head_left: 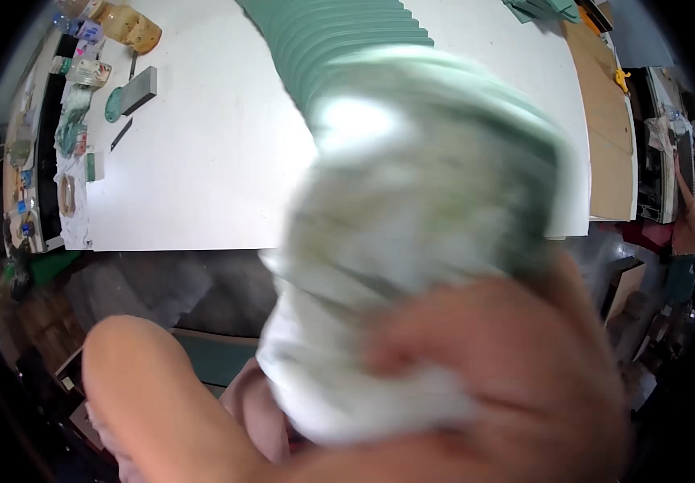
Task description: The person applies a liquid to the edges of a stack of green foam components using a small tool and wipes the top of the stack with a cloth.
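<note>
Close in front of me is a large white, stained cloth (412, 241), badly smeared by motion. My right hand (517, 346) appears closed on its near right part, with the thumb lying across the front. Green shows along the cloth's far and right edges; I cannot tell whether it is part of the same thing. Beyond it, a long overlapping row of thin green sheets (347, 32) lies on the white table (202, 177), partly covered from view. My bent left arm crosses the lower edge from the left. Where it meets the blurred skin at the right, I cannot make out the left hand's fingers.
At the table's left are a grey block (139, 90), a dark blade-like tool (121, 134), a brown-filled jar (130, 28), and a tape roll (67, 196). Brown board (605, 129) lines the right side. More green pieces (545, 8) lie far right. Another person's arm (686, 193) shows at the right rim.
</note>
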